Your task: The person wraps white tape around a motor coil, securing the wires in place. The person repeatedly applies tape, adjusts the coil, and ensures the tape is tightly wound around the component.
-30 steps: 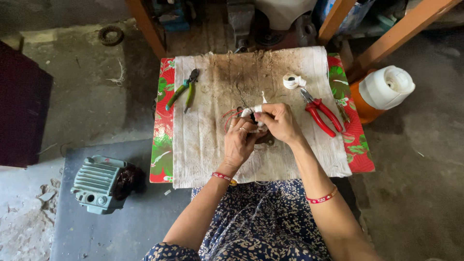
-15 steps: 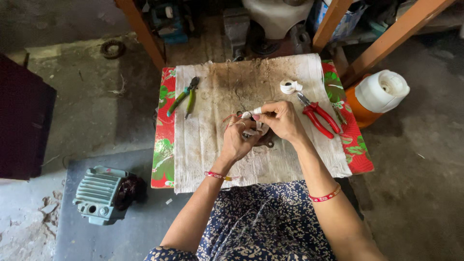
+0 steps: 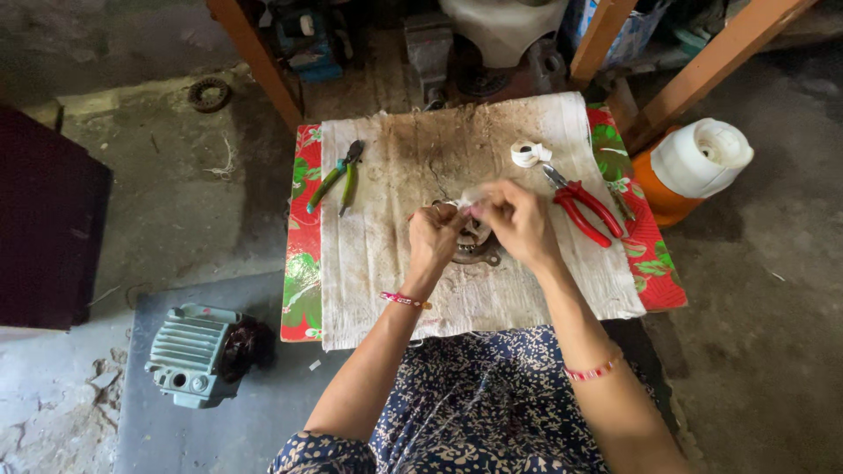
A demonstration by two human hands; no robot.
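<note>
The round metal part (image 3: 479,248), dark and ring-shaped with what looks like wound wire, lies on the stained white cloth (image 3: 386,263) spread over a small table with a red floral cover (image 3: 303,254), directly beneath both hands and mostly hidden by them; being round, it shows no long axis, and it sits between the two wrists, a little more under the right hand. The left hand (image 3: 435,237) is curled, fingertips pinched up at a small pale piece (image 3: 470,197), tape or wire by the look of it, held above the part's far edge. The right hand (image 3: 518,221) is clenched on that same piece from the other side, so the two hands meet fingertip to fingertip; how firmly each grips cannot be told through the blur. Red-handled pliers (image 3: 584,209) lie just beside the right hand, jaws pointing away from the person, and a small white roll of tape (image 3: 527,155) sits beyond them. Green-handled pliers (image 3: 338,178) lie well apart from the left hand, off to its side. A pale green motor housing (image 3: 189,354) stands on the floor
</note>
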